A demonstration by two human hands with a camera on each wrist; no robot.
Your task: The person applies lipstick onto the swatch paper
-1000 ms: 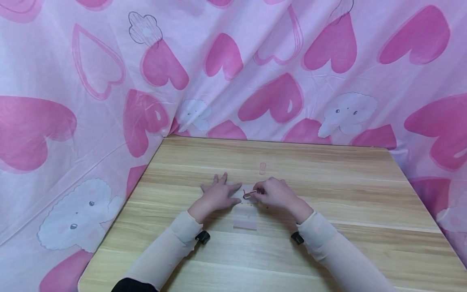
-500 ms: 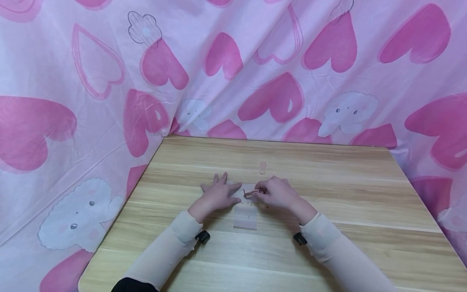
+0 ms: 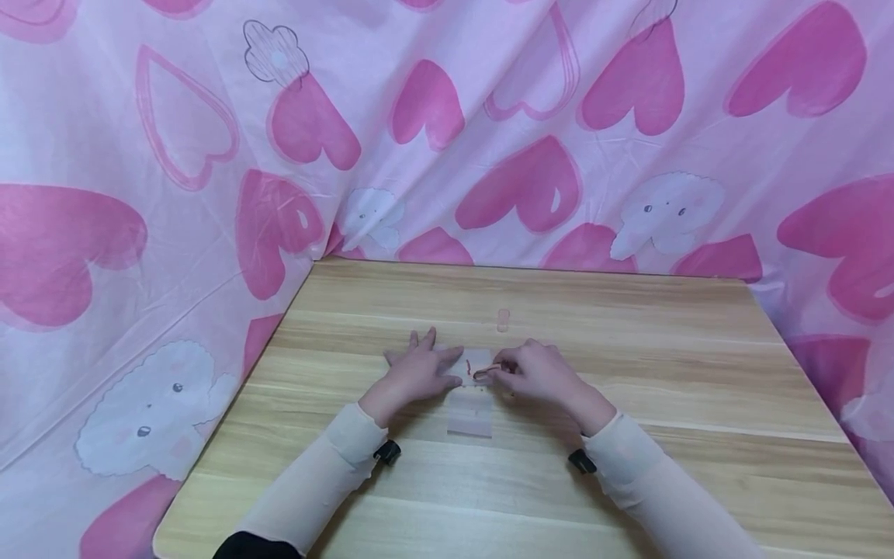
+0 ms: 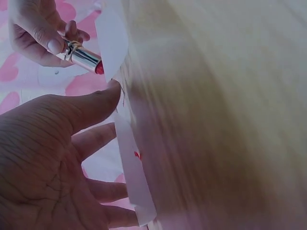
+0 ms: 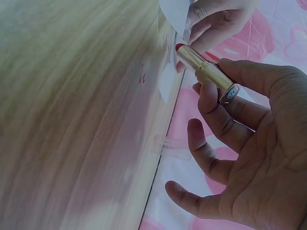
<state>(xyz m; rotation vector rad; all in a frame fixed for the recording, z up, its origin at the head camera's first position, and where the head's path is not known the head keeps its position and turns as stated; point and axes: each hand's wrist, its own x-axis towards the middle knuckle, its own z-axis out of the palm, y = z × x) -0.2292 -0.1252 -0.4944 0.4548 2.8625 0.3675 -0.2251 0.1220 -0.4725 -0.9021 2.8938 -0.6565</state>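
Observation:
My right hand (image 3: 541, 376) pinches a lipstick (image 5: 206, 67) with a gold tube between thumb and fingers. The red lipstick tip points left, close over a thin white paper (image 3: 469, 423) on the table. A short red stroke (image 3: 469, 366) shows on the paper just left of the tip. My left hand (image 3: 419, 371) lies flat with fingers spread, resting on the left part of the paper. In the left wrist view, the thumb is at the paper's edge, and a small red mark (image 4: 138, 155) shows farther along it.
A small clear pinkish cap (image 3: 503, 321) lies on the wooden table (image 3: 628, 326) behind the hands. A pink curtain (image 3: 517, 178) with hearts hangs along the back and sides of the table. Black straps show at both wrists.
My right hand has shifted slightly to the right with the lipstick, so the tip now stands apart from the red stroke. My left hand has stayed in place.

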